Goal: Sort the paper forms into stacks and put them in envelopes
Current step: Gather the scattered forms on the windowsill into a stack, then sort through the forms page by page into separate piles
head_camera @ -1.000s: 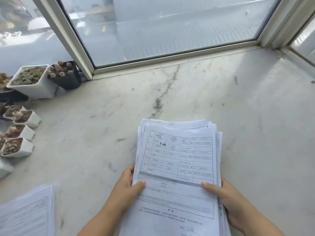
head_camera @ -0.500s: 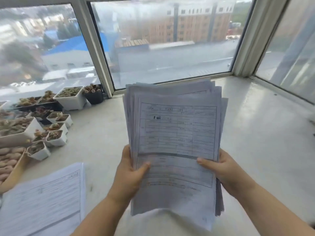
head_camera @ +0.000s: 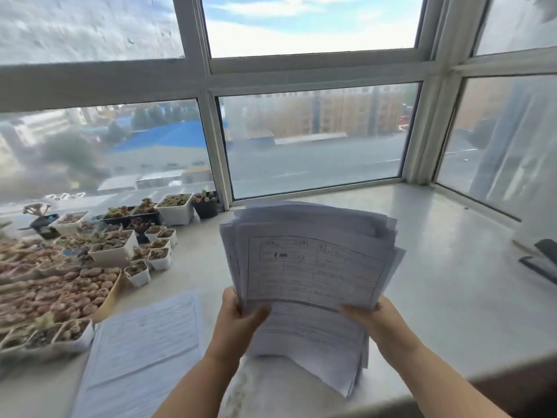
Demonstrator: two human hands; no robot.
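Two hands hold one thick sheaf of forms [head_camera: 313,267] in the air above the tabletop [head_camera: 446,267]. A second ago that sheaf lay low and nearly flat over the marble; half a second ago it was tipped up toward the window, and now it stands higher still, its top edge fanned out and leaning toward 1 o'clock. The left hand [head_camera: 238,321] grips the lower edge at 7 o'clock of the sheaf, thumb over the front sheet, fingers behind. The right hand [head_camera: 376,321] pinches the edge at 5 o'clock, likewise thumb in front. Both are clasped on the paper, neither loose.

The view has swung up too: sky and the far buildings now fill the panes, and the succulent pots [head_camera: 126,245] crowd the tabletop at 9 o'clock, where only a few showed before.

A separate stack of forms [head_camera: 141,342] lies flat on the tabletop at 8 o'clock of the raised sheaf, apart from it and from both hands. A dark object [head_camera: 542,257] sits at the far 3 o'clock edge; it is too cropped to name. No envelope is in view.

My reading: the raised sheaf is being squared or looked through before sheets are dealt off, so sorting is at an early stage and the enveloping is not yet begun. The splayed top edges suggest the sheets may slip unless tapped level first.
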